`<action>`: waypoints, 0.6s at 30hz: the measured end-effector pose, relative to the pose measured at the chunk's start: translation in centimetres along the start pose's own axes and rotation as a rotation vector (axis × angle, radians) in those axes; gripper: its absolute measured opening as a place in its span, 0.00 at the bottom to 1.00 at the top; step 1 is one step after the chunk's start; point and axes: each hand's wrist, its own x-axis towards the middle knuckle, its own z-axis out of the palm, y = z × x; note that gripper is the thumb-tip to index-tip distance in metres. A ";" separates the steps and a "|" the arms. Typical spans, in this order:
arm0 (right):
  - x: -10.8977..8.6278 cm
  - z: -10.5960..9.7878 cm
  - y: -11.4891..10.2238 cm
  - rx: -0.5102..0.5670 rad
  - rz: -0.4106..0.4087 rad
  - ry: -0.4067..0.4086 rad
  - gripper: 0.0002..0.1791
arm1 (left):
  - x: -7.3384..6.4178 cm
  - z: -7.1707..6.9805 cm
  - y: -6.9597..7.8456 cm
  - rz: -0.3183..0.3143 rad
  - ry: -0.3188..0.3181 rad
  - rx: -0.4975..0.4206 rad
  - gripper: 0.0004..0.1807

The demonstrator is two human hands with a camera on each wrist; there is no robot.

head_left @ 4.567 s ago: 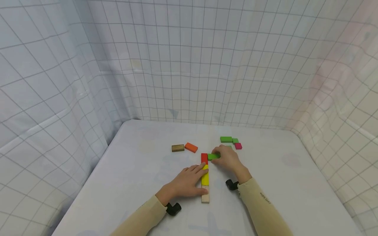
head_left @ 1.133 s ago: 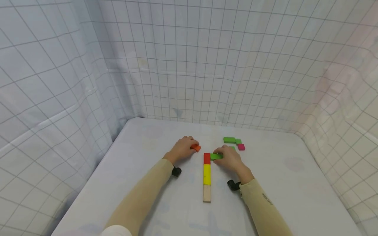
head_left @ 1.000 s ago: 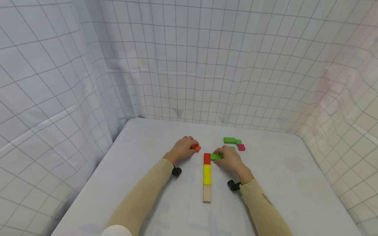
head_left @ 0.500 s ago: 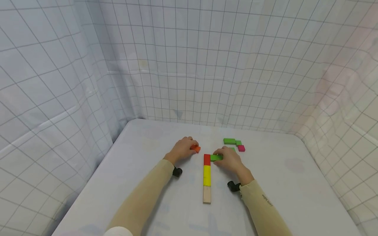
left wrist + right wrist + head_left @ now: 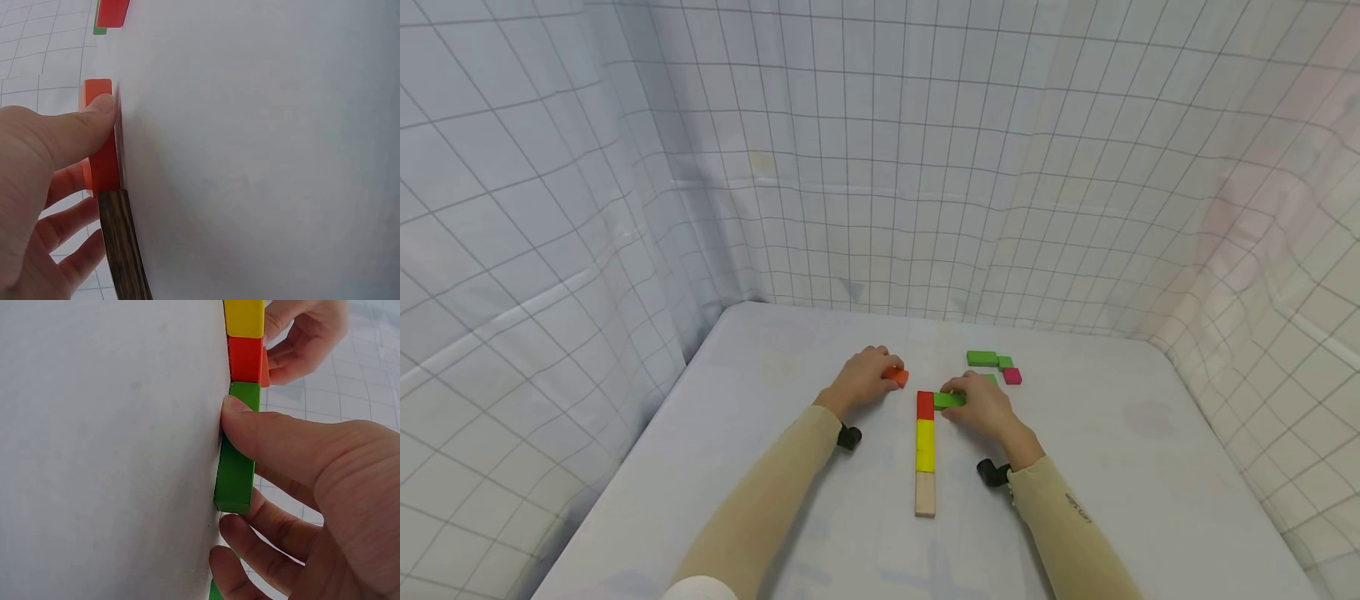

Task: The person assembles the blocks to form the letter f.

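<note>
Two blocks are being held, and we are finding one in each grip. The left hand (image 5: 862, 377) is pinching an orange block (image 5: 897, 377) between thumb and fingers; beside its lower fingers, a dark wood-grained block (image 5: 124, 244) is meeting the orange one's end. We are seeing the right hand (image 5: 982, 407) gripping a green rectangular block (image 5: 948, 401) on the white tabletop (image 5: 1075, 525). Just left of that grip, a red block (image 5: 925, 406) is touching its end, while a yellow block (image 5: 925, 446) and a pale wooden block (image 5: 925, 495) are continuing the line toward the person. Beyond the right grip, we are noticing a long green block (image 5: 982, 358), a small green block (image 5: 1005, 363) and a magenta block (image 5: 1012, 377) lying close together, and a partly hidden green block (image 5: 991, 380) is showing just behind the hand.
</note>
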 end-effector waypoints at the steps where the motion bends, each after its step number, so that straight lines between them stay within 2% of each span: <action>1: 0.0 0.0 0.0 -0.001 0.000 -0.001 0.18 | 0.0 0.0 0.0 0.001 0.003 0.001 0.17; 10: 0.3 0.2 0.4 -0.006 -0.001 -0.002 0.18 | -0.4 -0.5 0.2 0.041 0.079 0.014 0.18; 18: 0.2 0.2 0.3 -0.004 0.001 -0.005 0.19 | -1.1 -1.0 0.6 0.031 0.112 0.015 0.18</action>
